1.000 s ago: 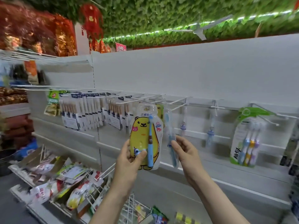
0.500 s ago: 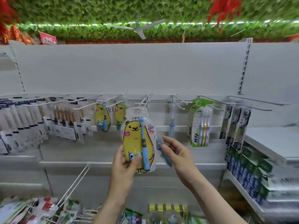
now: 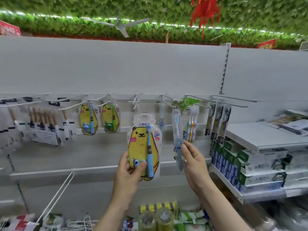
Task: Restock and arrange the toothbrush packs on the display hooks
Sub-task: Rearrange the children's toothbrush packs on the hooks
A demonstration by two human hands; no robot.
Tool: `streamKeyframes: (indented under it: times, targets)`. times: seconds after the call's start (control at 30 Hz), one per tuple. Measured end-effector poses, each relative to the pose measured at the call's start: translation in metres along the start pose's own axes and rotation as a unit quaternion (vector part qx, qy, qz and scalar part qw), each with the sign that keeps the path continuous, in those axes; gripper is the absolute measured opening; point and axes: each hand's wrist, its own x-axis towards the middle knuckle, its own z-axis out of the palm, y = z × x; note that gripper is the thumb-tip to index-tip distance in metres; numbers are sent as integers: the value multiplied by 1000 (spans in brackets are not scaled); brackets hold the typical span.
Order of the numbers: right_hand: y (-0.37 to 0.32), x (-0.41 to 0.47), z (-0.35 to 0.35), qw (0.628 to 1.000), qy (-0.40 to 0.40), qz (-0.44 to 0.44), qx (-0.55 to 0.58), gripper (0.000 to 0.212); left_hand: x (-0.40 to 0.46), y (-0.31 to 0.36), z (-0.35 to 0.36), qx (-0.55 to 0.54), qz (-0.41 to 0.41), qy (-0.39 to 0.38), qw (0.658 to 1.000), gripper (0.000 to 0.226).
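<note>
My left hand (image 3: 129,170) grips the lower edge of a yellow bear toothbrush pack (image 3: 143,147) with a blue brush, held upright below a bare white hook (image 3: 135,102). My right hand (image 3: 193,161) pinches a clear slim pack (image 3: 177,130) holding a blue brush; its top hangs at the tip of another hook (image 3: 168,104). Two more bear packs, a blue one (image 3: 88,120) and a green one (image 3: 110,118), hang on hooks to the left.
Rows of dark-labelled brush packs (image 3: 41,124) fill the left hooks. A green multi-brush pack (image 3: 190,122) and dark brushes (image 3: 218,120) hang to the right. Boxed toothpaste (image 3: 246,164) is stacked under a white shelf (image 3: 266,139) at right. Goods lie below.
My view has swung right along the display. My right hand has raised the clear slim pack up to a hook tip. My left hand still holds the bear pack.
</note>
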Motion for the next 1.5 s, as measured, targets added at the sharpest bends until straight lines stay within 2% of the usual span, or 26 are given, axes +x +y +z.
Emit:
streamKeyframes:
  times: [0.2, 0.87, 1.07, 1.23, 1.3, 1.37, 1.43, 1.5]
  targets:
    - [0, 18, -4, 1000, 15, 24, -3, 30, 9, -1, 6, 0, 2, 4, 1000, 37]
    - [62, 151, 1, 994, -28, 92, -43, 32, 70, -36, 19, 6, 1, 74, 997, 38]
    - [77, 181, 9, 993, -39, 101, -40, 19, 75, -44, 13, 26, 3, 88, 996, 43]
    - [92, 196, 13, 992, -39, 117, -15, 34, 75, -42, 1, 42, 12, 102, 994, 39]
    - [98, 193, 16, 992, -25, 123, -24, 35, 74, -42, -4, 44, 10, 108, 993, 37]
    - [103, 181, 22, 990, 33, 106, -91, 37, 72, -42, -9, 43, 9, 109, 993, 38]
    - [99, 162, 33, 981, 118, 60, -144, 37, 70, -41, -16, 39, 10, 109, 993, 39]
    - [85, 135, 50, 982, 132, 9, -133, 33, 68, -42, -24, 34, 10, 105, 994, 39]
